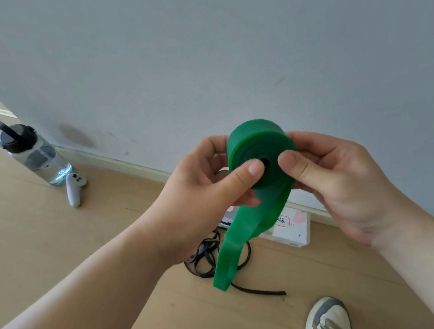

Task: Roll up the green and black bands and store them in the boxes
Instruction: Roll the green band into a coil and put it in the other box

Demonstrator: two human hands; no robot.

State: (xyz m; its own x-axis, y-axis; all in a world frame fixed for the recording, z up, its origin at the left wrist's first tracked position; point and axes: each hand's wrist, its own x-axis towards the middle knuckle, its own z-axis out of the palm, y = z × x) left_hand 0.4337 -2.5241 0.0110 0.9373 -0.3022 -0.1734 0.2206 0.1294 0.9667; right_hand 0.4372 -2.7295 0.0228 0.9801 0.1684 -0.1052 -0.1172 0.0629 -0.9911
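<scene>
The green band is wound into a thick roll held in the air before the wall. Its loose tail hangs down toward the floor. My left hand grips the roll from the left, thumb on its face beside the centre hole. My right hand grips it from the right, thumb also on the face. The black band lies in a loose tangle on the floor below, one end trailing right. A white box lies on the floor by the wall, partly hidden behind the green tail.
A clear water bottle with a dark lid stands at the left by the wall, with a white controller lying beside it. My two shoes show at the bottom edge on the wooden floor.
</scene>
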